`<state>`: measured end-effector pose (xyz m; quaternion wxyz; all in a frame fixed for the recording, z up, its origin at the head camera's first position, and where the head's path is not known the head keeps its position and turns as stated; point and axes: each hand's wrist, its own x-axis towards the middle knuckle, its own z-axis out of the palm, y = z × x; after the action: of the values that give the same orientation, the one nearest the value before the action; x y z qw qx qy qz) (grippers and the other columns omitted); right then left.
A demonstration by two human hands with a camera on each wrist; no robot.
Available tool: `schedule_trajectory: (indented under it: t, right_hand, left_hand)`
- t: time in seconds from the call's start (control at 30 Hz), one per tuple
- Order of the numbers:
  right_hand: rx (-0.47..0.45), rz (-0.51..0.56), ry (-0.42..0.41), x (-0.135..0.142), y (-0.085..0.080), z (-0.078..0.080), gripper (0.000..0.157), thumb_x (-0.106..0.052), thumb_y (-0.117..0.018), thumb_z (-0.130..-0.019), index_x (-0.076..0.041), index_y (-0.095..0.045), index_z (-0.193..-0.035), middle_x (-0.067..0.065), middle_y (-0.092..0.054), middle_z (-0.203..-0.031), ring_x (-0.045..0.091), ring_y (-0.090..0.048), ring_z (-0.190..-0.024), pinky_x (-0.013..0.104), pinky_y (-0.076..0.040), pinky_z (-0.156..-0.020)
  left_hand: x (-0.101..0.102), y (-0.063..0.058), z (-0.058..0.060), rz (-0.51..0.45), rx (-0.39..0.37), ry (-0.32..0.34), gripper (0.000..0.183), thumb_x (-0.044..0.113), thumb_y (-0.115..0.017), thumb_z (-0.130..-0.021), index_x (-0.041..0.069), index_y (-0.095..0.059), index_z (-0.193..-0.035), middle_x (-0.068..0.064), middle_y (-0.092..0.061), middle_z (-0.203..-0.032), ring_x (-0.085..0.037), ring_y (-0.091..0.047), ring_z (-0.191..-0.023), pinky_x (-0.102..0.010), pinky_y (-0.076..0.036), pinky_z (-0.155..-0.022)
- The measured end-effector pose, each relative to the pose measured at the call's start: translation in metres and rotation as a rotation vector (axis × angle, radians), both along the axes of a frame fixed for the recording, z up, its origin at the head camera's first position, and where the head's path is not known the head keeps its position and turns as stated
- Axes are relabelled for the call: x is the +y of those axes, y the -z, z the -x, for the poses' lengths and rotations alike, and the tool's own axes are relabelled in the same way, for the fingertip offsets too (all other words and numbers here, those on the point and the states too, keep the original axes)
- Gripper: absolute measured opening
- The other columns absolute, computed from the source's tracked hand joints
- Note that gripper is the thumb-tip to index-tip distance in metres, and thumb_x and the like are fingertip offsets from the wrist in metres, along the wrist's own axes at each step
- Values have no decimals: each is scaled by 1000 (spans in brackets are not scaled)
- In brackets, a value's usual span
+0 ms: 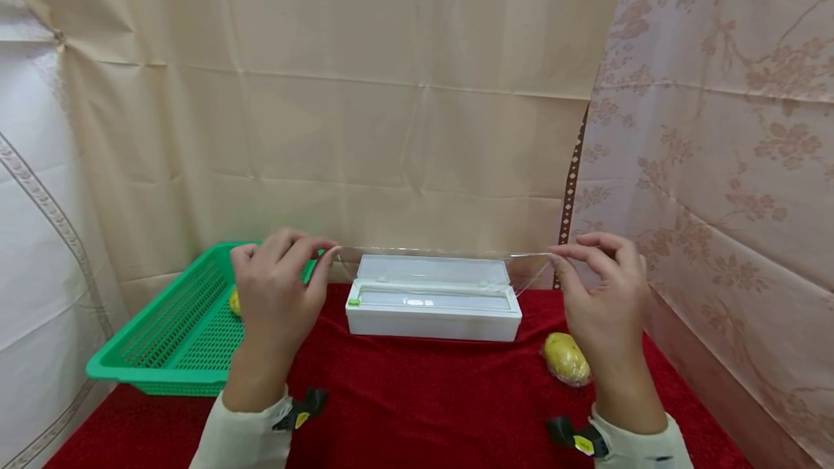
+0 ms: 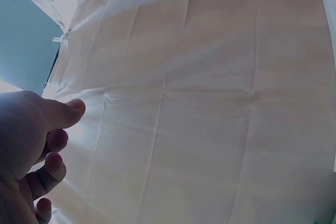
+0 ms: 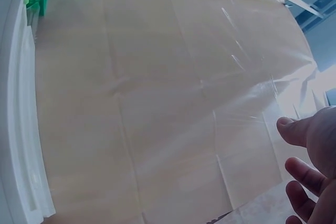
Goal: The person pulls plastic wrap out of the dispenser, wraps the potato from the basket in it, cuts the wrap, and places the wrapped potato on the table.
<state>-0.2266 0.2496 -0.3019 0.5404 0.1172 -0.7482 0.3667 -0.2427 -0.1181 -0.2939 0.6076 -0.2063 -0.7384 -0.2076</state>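
Note:
A sheet of clear plastic wrap [image 1: 443, 252] stretches between the two hands in the head view, above a white cling film dispenser box [image 1: 433, 324] whose lid stands raised. My left hand [image 1: 276, 292] pinches the left corner of the film between thumb and index finger. At the other corner, my right hand [image 1: 606, 292] pinches the film the same way. Thin folds of film slant from both hands down to the box. On the red cloth below the right hand lies a potato [image 1: 567, 359] wrapped in film.
A green plastic basket [image 1: 156, 375] stands on the left, with a yellow item [image 1: 234, 302] inside, partly hidden by the left hand. Red cloth [image 1: 417, 396] covers the table. Beige curtain [image 1: 391, 129] hangs close behind the box, and a floral curtain [image 1: 736, 165] borders the right side.

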Motion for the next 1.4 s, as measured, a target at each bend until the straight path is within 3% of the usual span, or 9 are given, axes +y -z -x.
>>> schedule_trajectory:
  t: [0.5,0.77,0.9,1.23,1.4]
  right_hand:
    - [32,22,-23,-1,-8,-13,16,2,-85,-82,-6,-82,-96,16,-64,-118,7,-50,-115,22,-31,-94]
    - [49,41,-40,-3,-14,-19,15,7,-81,-82,0,-81,-96,20,-64,-116,4,-52,-115,18,-35,-96]
    - [41,38,-50,-1,-16,-21,17,6,-82,-82,-1,-81,-97,19,-64,-117,4,-53,-115,18,-36,-95]
    - [48,-82,-83,9,-31,-26,18,6,-83,-81,-1,-81,-97,19,-68,-119,9,-55,-119,18,-37,-97]
    - [18,-109,-87,13,-31,-33,24,10,-84,-77,-5,-81,-96,12,-71,-116,2,-54,-113,17,-35,-91]
  left_hand:
    - [1,-8,-12,-4,49,18,17,22,-76,-93,6,-79,-94,-14,-69,-88,-30,-64,-77,-53,-33,-76]
    - [4,-14,-22,-17,-5,37,17,21,-75,-93,5,-77,-98,-12,-76,-101,-33,-67,-97,-50,-41,-82]
    - [5,-16,-27,-23,-22,60,15,18,-75,-93,5,-77,-100,-10,-79,-102,-31,-69,-103,-51,-40,-87]
    - [-3,-23,-33,8,-44,131,10,14,-78,-90,6,-77,-96,-10,-78,-89,-28,-70,-90,-52,-35,-85]
    - [-11,-26,-38,52,-85,161,18,25,-75,-95,7,-77,-95,-6,-77,-87,-25,-69,-87,-47,-33,-87]
